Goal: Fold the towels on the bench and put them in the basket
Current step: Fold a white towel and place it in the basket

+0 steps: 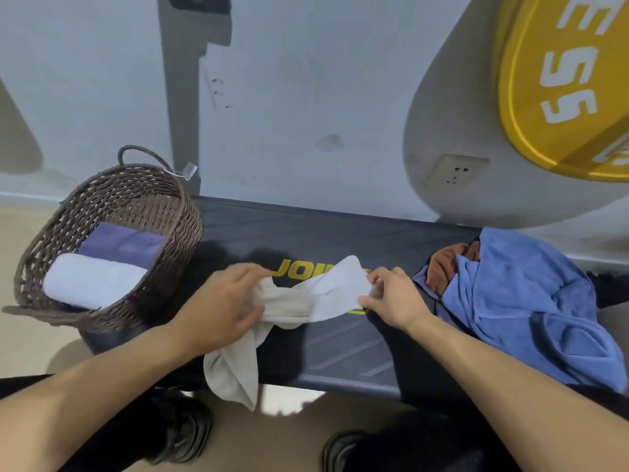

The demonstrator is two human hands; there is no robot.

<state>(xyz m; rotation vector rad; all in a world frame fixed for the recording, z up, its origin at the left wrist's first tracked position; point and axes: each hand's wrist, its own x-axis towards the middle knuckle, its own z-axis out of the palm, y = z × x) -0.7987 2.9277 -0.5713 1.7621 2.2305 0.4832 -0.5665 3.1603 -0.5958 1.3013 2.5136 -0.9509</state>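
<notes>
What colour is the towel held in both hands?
Light beige, plain with no pattern; the towel shows best in the head view.

A gym: padded black workout bench (340,233), big yellow sign (561,80) (letters "ESS") on the grey wall (306,97).

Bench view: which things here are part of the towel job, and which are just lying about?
Part of the job:
beige towel, held by left hand and right hand
blue towel
brown towel
basket
bench

Lying about:
wall socket
yellow sign
</notes>
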